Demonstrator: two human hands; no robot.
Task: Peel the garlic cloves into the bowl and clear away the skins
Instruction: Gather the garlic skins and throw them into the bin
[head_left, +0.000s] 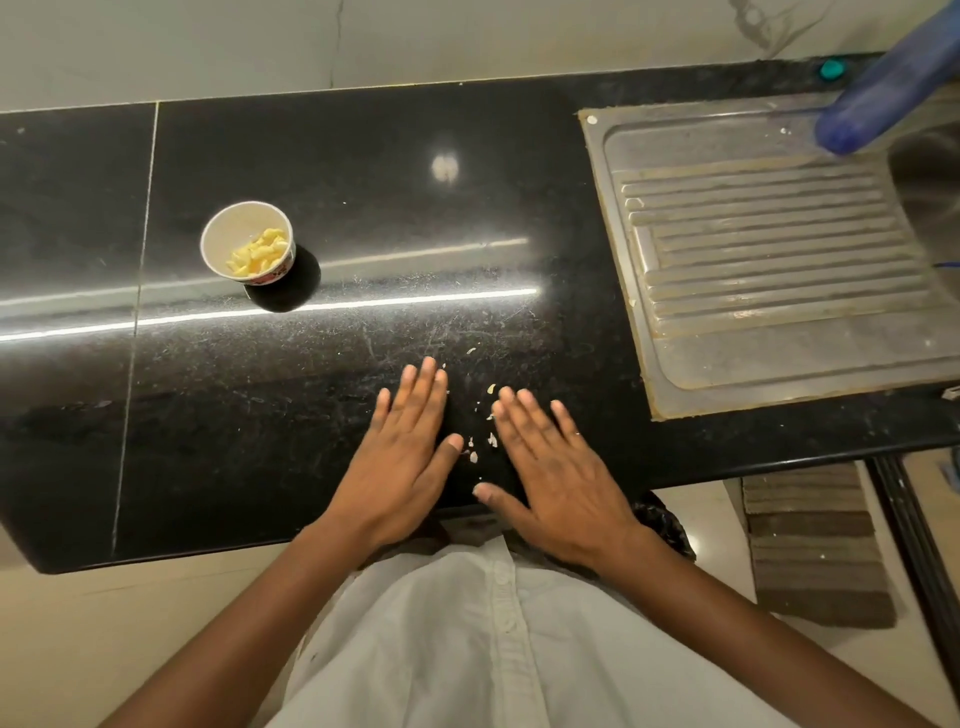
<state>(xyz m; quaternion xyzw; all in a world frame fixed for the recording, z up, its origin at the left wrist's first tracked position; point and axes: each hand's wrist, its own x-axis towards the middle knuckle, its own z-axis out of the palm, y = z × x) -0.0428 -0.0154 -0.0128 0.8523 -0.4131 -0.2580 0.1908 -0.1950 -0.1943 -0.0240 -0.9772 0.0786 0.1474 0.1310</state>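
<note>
we have only one view, a wide-angle camera on the person's head, looking forward and steeply down. it sits close over the black counter (363, 182), whose far edge meets the wall (208, 47) along the top of the frame and bows with the lens. the left hand (402, 457) and right hand (556, 483) lie at lower centre, near the lens, with the white shirt (467, 649) filling the bottom edge right under us. the bowl (248, 244) sits at middle left, the steel drainboard (769, 249) at upper right. a blurred blue shape (883, 88) in the top right corner may be nearest the camera; we cannot tell.
</note>
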